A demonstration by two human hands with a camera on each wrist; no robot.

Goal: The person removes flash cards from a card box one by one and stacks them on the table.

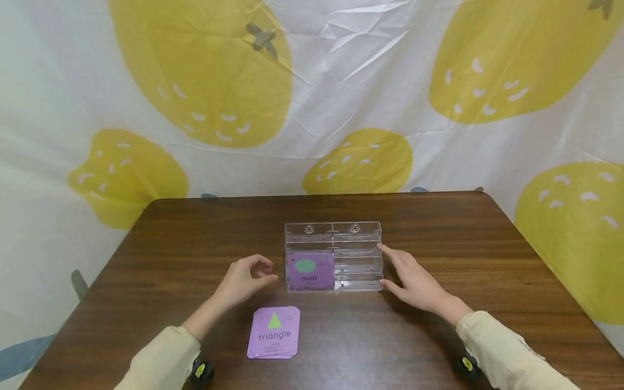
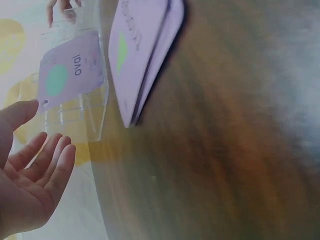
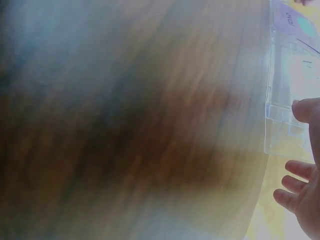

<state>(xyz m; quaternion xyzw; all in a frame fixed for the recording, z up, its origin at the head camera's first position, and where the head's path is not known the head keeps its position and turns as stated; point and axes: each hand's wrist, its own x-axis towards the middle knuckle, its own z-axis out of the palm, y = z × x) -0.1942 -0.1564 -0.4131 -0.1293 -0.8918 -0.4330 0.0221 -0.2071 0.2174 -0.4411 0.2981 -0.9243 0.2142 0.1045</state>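
A clear plastic card rack [image 1: 358,253] with two columns of tiered pockets stands at the middle of the table. In its front left pocket sits a purple card [image 1: 310,272] showing a green oval and the word "oval". Just left of the rack, my left hand [image 1: 245,277] hovers with loosely bent fingers, thumb apart from them, and nothing in it. My right hand [image 1: 413,279] is at the rack's right side, its fairly straight index finger and thumb tips right at the edge. Nearer me lies a small stack of purple cards [image 1: 274,342], the top one reading "triangle" under a green triangle.
The brown wood-grain table [image 1: 370,346] ends at a far edge behind the rack. A white cloth [image 1: 322,97] with big yellow fruit prints hangs beyond it. Dark wrist devices [image 1: 201,372] sit below both light sleeves [image 1: 163,357].
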